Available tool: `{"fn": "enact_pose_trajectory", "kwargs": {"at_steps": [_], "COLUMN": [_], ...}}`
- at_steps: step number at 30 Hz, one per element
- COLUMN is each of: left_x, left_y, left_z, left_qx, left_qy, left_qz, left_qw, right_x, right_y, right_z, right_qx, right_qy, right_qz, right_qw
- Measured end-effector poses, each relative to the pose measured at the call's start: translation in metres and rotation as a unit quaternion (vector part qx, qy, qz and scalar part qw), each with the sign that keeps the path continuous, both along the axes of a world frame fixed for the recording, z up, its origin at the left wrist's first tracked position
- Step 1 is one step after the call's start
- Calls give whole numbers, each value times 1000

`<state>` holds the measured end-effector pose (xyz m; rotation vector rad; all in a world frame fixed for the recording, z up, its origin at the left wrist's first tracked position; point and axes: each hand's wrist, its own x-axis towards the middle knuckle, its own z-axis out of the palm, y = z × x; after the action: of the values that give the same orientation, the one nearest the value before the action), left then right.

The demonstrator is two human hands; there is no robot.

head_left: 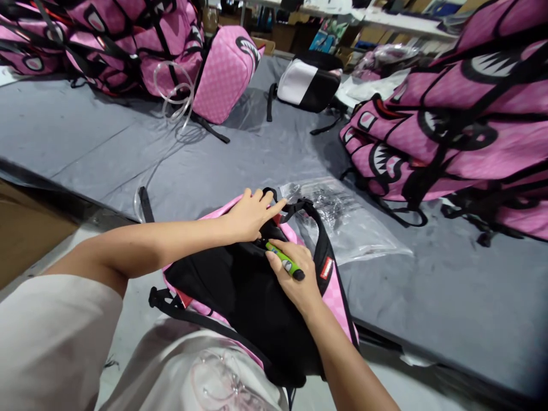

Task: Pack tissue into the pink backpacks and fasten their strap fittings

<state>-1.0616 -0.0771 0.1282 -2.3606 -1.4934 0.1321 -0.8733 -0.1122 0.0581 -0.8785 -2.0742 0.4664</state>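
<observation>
A pink and black backpack [240,291] rests against my lap and the table edge, its black back panel facing up. My left hand [250,217] lies across its top edge near the carrying loop, fingers spread over the fabric. My right hand [302,277] is closed around a short green marker-like stick [285,260] with a black end. The stick's other tip points at the black fabric just below my left hand; what it touches there is hidden. One black shoulder strap [322,237] with a red label curves beside my right hand.
A clear plastic bag [342,220] lies on the grey-covered table [428,302] behind the backpack. Pink backpacks [454,131] are piled at right, more pink backpacks [128,45] at back left. A pink pouch [225,74], a black-and-white bag [308,83] and coiled clear tubing [175,94] are farther back.
</observation>
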Motion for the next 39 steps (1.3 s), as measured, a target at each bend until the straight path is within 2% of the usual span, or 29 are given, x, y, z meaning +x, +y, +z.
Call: {"fn": "enact_pose_trajectory", "kwargs": {"at_steps": [3, 8, 14, 17, 24, 30, 34, 39], "left_x": [1, 0, -1, -1, -3, -1, 0, -1], "left_y": [0, 0, 0, 0, 3, 5, 8, 9], "left_z": [0, 1, 2, 1, 1, 1, 0, 1], "left_qx": [-2, -3, -2, 3, -2, -19, -25, -34], "left_qy": [2, 9, 4, 0, 5, 11, 8, 7], "left_qz": [9, 6, -3, -3, -6, 0, -2, -3], "left_qw": [1000, 1000, 1000, 1000, 1000, 1000, 1000, 999], "right_x": [6, 12, 9, 11, 8, 3, -2, -10], "right_y": [4, 15, 17, 19, 22, 22, 18, 8], "right_z": [9, 25, 18, 15, 13, 21, 21, 20], "right_qx": [-64, -184, -158, -168, -90, -96, -101, -154], "right_qy": [-14, -36, -52, -61, -45, -58, -65, -28], "right_qz": [19, 124, 35, 57, 70, 85, 51, 14], "right_qw": [998, 974, 985, 982, 992, 990, 991, 988]}}
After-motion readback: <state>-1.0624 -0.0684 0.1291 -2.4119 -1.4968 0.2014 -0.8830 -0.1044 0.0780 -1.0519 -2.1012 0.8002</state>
